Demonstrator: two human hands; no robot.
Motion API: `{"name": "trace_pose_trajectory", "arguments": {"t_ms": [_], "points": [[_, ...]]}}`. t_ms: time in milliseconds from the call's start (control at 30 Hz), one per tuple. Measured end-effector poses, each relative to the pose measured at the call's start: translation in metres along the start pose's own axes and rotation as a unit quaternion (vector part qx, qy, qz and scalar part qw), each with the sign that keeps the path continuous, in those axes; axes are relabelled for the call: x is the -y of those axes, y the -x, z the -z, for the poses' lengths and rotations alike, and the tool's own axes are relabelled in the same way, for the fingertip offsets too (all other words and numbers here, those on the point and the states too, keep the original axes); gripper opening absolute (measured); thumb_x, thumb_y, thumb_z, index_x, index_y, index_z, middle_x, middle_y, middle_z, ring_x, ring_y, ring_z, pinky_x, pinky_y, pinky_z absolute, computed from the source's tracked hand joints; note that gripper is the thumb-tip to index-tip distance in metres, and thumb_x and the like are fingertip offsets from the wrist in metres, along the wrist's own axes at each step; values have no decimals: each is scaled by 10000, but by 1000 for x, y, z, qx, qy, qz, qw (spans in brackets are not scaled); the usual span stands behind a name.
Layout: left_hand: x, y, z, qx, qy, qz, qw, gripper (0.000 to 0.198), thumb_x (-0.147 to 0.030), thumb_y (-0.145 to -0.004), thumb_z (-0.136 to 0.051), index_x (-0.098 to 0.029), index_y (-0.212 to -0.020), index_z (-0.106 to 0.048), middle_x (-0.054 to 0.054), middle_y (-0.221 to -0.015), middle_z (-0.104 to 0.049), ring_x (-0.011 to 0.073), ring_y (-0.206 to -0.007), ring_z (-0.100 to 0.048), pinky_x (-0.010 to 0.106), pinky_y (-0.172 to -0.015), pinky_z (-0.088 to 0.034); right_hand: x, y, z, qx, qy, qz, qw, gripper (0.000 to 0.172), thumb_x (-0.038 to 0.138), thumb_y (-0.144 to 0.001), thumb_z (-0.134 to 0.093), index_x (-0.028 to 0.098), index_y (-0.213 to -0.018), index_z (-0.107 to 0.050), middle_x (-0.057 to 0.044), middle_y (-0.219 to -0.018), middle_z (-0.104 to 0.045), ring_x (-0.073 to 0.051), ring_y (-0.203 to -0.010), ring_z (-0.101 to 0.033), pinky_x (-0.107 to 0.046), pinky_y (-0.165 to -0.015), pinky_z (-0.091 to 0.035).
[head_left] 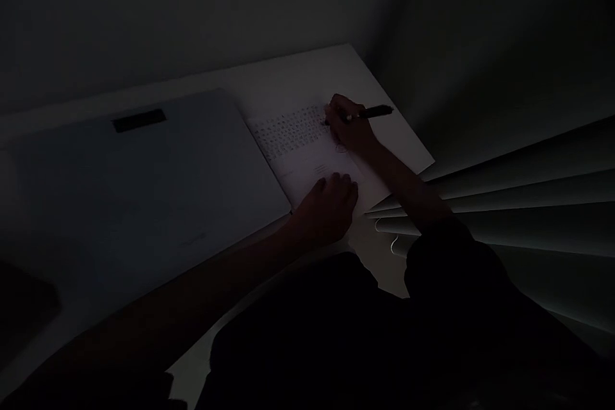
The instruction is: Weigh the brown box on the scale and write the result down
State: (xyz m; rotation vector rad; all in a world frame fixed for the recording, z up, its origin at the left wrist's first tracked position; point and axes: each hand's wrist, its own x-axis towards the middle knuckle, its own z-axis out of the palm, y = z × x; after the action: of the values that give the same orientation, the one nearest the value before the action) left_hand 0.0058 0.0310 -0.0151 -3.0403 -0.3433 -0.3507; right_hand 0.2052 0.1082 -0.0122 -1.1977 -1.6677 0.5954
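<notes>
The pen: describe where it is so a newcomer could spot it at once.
Start at the white table in the dim corner, then find the printed sheet beside the big closed folder. The pen is the thin dark stick in the right hand at the sheet's far edge, the only slim black thing there.

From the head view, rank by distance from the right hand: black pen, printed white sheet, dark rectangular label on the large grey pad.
1. Black pen: gripped in the right hand.
2. Printed white sheet: directly beneath it.
3. Dark rectangular label: far left, on the large grey pad.
</notes>
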Motion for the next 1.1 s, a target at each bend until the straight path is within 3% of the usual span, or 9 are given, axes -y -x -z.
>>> {"name": "trace_pose_trajectory", "arguments": {"t_ms": [67, 167, 300, 500, 600, 867, 1000, 1100], "points": [[0, -1, 1, 13, 1, 2, 1000, 498, -205, -1037, -290, 17, -1419, -519, 234, -1370, -514, 361, -1208, -512, 470, -954, -470, -2, -3, 4, -25, 56, 40, 997, 386, 494, -1072, -539, 172, -859, -534, 7, -623, -529, -164, -543, -517, -264, -515, -372], [-1, -2, 2, 29, 2, 7, 1000, 498, -203, -1034, -288, 16, -1420, -513, 232, -1373, -503, 359, -1208, -501, 467, -961, -457, -8, -6, 10, -10, 120, 79, 990, 258, 410, -1048, -603, 161, -991, -633, -35, -863, -637, -167, -704, -579, -260, -621, -442], [-1, -3, 1, 24, 3, 6, 1000, 486, -236, -1025, -351, 17, -1408, -511, 227, -1351, -499, 341, -1158, -496, 446, -915, -450, -18, -7, 13, 4, 123, 133, 983, 173, 282, -1041, -608, 142, -1119, -673, -83, -1115, -637, -183, -959, -615, -247, -792, -509], [-2, -2, 0, -6, -6, 5, 1000, 390, -158, -994, -352, -17, -1257, -603, 159, -1091, -539, 264, -929, -492, 416, -814, -426, -28, -7, 12, 43, 227, 119, 966, 283, 190, -1070, -406, 189, -1215, -649, -108, -1123, -594, -233, -1054, -558, -359, -947, -492], [-2, -3, 2, 2, -7, 3, 1000, 370, -159, -991, -358, -26, -1228, -610, 153, -1073, -533, 255, -897, -481, 407, -788, -412, -30, -7, 12, 68, 273, 102, 954, 374, 130, -1051, -313, 180, -1238, -633, -125, -1128, -566, -256, -1110, -519, -410, -1000, -465], [-3, -3, 6, 26, -30, -6, 999, 382, -208, -1030, -315, -44, -1190, -621, 170, -1120, -559, 261, -913, -508, 395, -765, -401, -31, -8, 10, 109, 328, 119, 931, 427, 69, -986, -316, 170, -1228, -653, -134, -1120, -553, -267, -1056, -502, -404, -936, -467], [-9, -1, 12, 38, -87, -21, 995, 433, -187, -1051, -258, -22, -1286, -582, 211, -1163, -591, 275, -950, -559, 376, -710, -408, -37, -8, 9, 107, 352, 111, 923, 465, 47, -949, -347, 166, -1244, -685, -141, -1122, -554, -268, -1018, -494, -380, -874, -472], [-13, 8, 19, 17, -128, -33, 991, 456, -133, -1046, -236, -21, -1346, -560, 206, -1140, -628, 270, -946, -598, 379, -718, -433, -45, -9, 10, 98, 357, 137, 919, 510, 34, -914, -360, 188, -1253, -709, -142, -1119, -550, -273, -964, -490, -395, -841, -470]]}}
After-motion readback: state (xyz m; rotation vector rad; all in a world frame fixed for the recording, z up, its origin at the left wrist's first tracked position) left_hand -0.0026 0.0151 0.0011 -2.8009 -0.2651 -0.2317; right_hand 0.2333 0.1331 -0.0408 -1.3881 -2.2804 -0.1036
